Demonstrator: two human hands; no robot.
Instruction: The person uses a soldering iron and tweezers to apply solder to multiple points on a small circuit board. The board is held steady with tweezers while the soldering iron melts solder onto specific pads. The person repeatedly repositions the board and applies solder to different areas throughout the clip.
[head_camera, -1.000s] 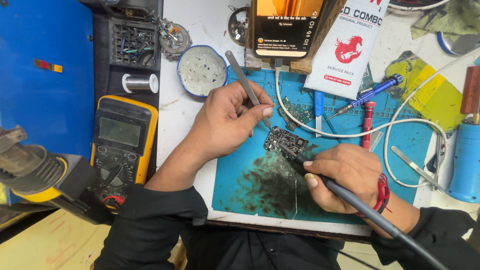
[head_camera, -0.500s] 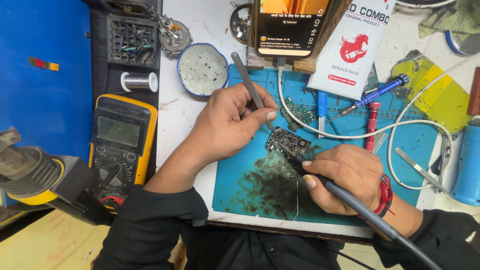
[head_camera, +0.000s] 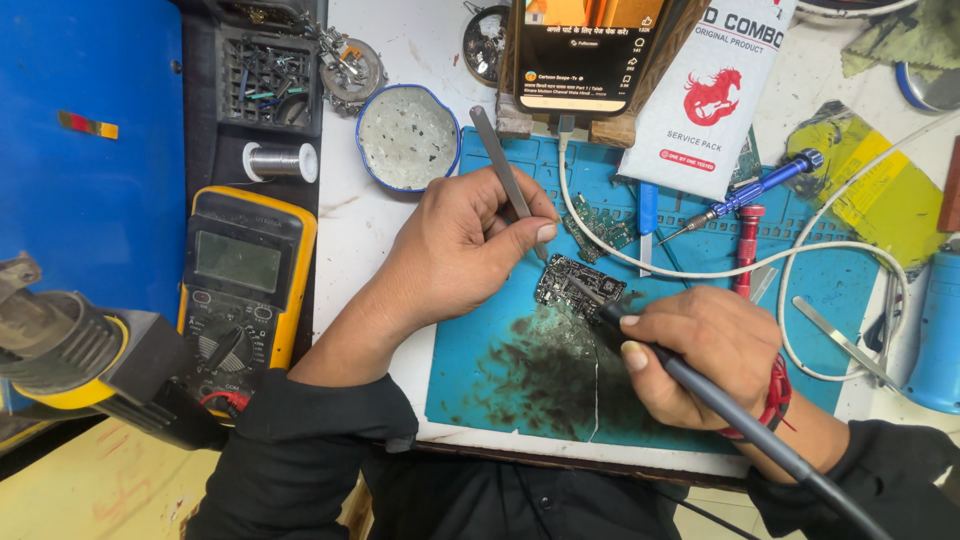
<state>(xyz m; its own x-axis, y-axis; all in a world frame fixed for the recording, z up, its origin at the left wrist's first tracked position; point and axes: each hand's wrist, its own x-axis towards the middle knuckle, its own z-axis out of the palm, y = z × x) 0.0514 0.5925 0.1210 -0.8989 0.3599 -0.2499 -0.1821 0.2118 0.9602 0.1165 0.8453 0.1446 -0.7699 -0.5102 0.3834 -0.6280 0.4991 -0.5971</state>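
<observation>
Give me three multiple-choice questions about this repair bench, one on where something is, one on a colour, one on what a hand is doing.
1. Where does the yellow multimeter lie?
A. left of the blue work mat
B. on the mat
C. right of the mat

2. What colour is the rim of the round dish above the left hand?
A. red
B. blue
C. green

3. What does the right hand hold?
A. nothing
B. a screwdriver
C. a soldering iron with its tip at the small circuit board

Answers: 1 A, the meter sits off the mat's left edge. 2 B, the rim shows blue around a pale inside. 3 C, the dark handle runs through the fist and its tip meets the board, while the left hand holds tweezers.
</observation>
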